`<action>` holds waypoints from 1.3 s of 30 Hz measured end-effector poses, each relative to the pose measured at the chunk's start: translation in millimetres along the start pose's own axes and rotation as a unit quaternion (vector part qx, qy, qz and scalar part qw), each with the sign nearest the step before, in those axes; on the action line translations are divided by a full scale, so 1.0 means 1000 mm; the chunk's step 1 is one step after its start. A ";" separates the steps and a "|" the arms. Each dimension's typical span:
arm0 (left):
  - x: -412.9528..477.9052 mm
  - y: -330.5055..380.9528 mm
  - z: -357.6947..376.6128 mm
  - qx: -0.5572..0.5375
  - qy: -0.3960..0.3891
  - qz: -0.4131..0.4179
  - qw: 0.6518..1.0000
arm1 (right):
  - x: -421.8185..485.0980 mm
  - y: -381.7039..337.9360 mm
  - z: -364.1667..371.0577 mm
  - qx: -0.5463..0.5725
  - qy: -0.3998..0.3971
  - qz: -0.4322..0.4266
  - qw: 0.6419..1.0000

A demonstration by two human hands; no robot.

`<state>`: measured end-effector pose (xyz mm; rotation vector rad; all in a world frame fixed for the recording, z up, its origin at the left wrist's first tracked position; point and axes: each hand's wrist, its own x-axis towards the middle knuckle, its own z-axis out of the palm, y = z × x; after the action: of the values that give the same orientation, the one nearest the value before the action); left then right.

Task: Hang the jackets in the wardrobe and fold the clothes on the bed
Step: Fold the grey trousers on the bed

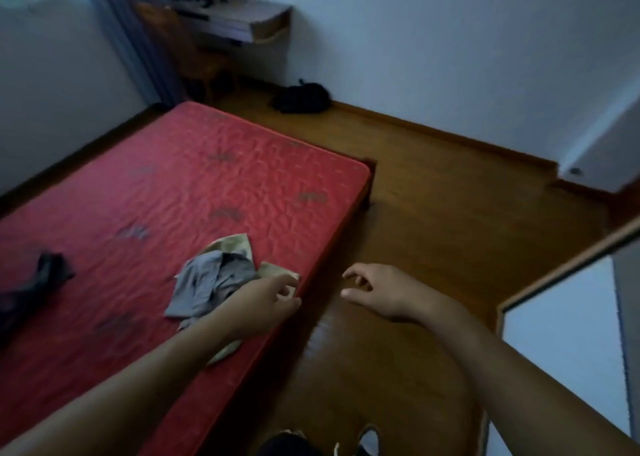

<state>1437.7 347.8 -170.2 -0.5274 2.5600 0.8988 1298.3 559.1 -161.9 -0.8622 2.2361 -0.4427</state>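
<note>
Bed point(173, 178), red mattress. Grey garment point(207, 285) lies crumpled on top of beige garment point(235, 246) at the near right edge. Dark garment point(34, 282) lies well apart at the left. Left grip point(273, 298) is over the beige cloth's corner at the mattress edge (motion blur: cannot tell whether it pinches the cloth). Right grip point(377, 292) is above the floor point(433, 213), just right of the bed, released, fingers loosely curled.

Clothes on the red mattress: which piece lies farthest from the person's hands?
The crumpled black garment, alone far left on the red mattress. The grey garment and the beige cloth under it are heaped right beside the left hand.
</note>
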 end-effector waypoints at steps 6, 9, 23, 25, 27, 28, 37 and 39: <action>-0.015 -0.044 -0.003 -0.061 0.062 -0.122 0.989 | 0.082 -0.044 -0.003 -0.052 -0.088 -0.098 0.990; -0.018 -0.073 -0.006 -0.088 0.082 -0.164 0.979 | 0.124 -0.075 0.011 -0.064 -0.140 -0.133 0.979; 0.056 -0.207 -0.064 -0.148 0.101 -0.240 0.954 | 0.292 -0.174 0.030 -0.161 -0.217 -0.156 0.950; 0.067 -0.220 -0.069 -0.155 0.103 -0.248 0.951 | 0.316 -0.180 0.034 -0.172 -0.221 -0.161 0.946; 0.082 -0.233 -0.072 -0.164 0.105 -0.258 0.946 | 0.343 -0.182 0.040 -0.179 -0.227 -0.153 0.945; 0.090 -0.239 -0.071 -0.170 0.104 -0.265 0.943 | 0.358 -0.180 0.043 -0.185 -0.232 -0.147 0.944; 0.194 -0.292 -0.050 -0.166 0.043 -0.356 0.919 | 0.505 -0.155 0.080 -0.229 -0.299 -0.125 0.918; 0.227 -0.308 -0.040 -0.175 0.034 -0.373 0.911 | 0.548 -0.144 0.096 -0.239 -0.305 -0.116 0.915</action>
<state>1376.2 48.5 -403.3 -1.5255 1.9543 1.0309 1134.6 71.3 -417.9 -1.3139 1.6705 0.2705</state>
